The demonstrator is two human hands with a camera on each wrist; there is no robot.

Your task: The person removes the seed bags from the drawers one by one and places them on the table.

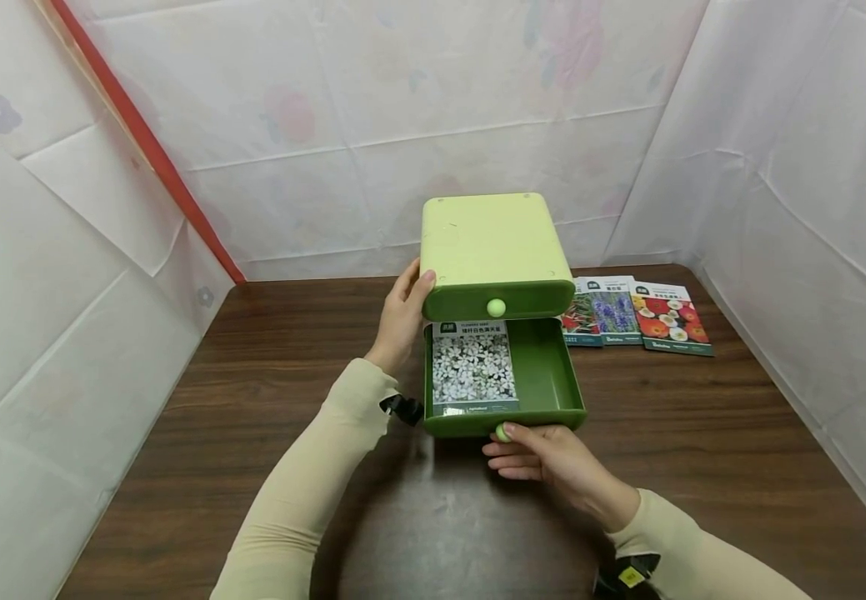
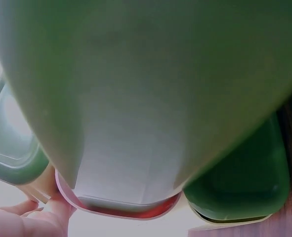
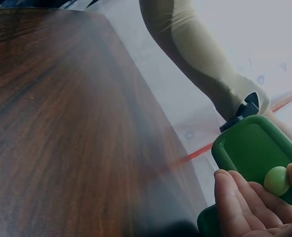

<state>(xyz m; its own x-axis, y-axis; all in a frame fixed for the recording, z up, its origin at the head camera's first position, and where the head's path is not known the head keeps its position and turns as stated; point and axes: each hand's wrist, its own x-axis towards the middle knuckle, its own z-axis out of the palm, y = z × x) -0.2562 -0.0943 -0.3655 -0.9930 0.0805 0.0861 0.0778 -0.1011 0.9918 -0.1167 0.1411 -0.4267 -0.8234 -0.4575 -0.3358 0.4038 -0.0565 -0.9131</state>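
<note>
Three green drawers show in the cabinet (image 1: 493, 237) at the centre of the head view; the middle drawer (image 1: 545, 367) stands pulled out, a white-flower seed packet (image 1: 473, 367) lying face up along its left half. A hard tug on the light green knob (image 3: 276, 180) could bring the drawer off its slot and spill the packet, while a brisk push could shift the packet toward the back and bend its edge. The cabinet might skid across the wooden table (image 1: 290, 367) if the left hand (image 1: 397, 321) pressed too lightly; how firm its contact is, I cannot tell. That hand reaches up from lower left, fingers fairly straight along the cabinet's left side, thumb at the upper front corner, enclosing nothing. From the lower right, the right hand (image 1: 553, 462) comes in palm inward, its thumb and a finger pinching the knob, the others extended loosely beneath. More seed packets (image 1: 614, 317) lie right of centre, behind the drawer's right edge.
</note>
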